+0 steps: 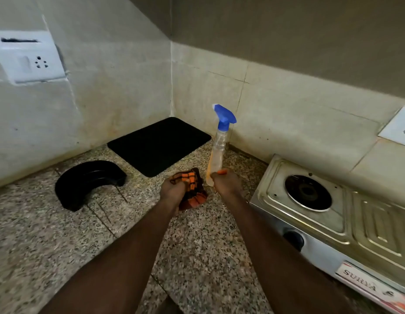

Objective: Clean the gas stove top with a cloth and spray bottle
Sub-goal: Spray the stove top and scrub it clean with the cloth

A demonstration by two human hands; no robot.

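A clear spray bottle [218, 148] with a blue trigger head stands upright over the granite counter, and my right hand [226, 182] grips its lower part. Just left of it my left hand [173, 191] holds a bunched orange-and-dark checked cloth [192, 189]. The steel gas stove [346, 223] sits at the right, with one round burner well [308, 192] and a black knob [294, 239] on its front. Both hands are to the left of the stove and apart from it.
A black mat [158, 145] lies in the counter's back corner. A curved black piece [88, 182] rests on the speckled counter [61, 234] at the left. A white wall socket [27, 57] is at the upper left. Tiled walls close off the back.
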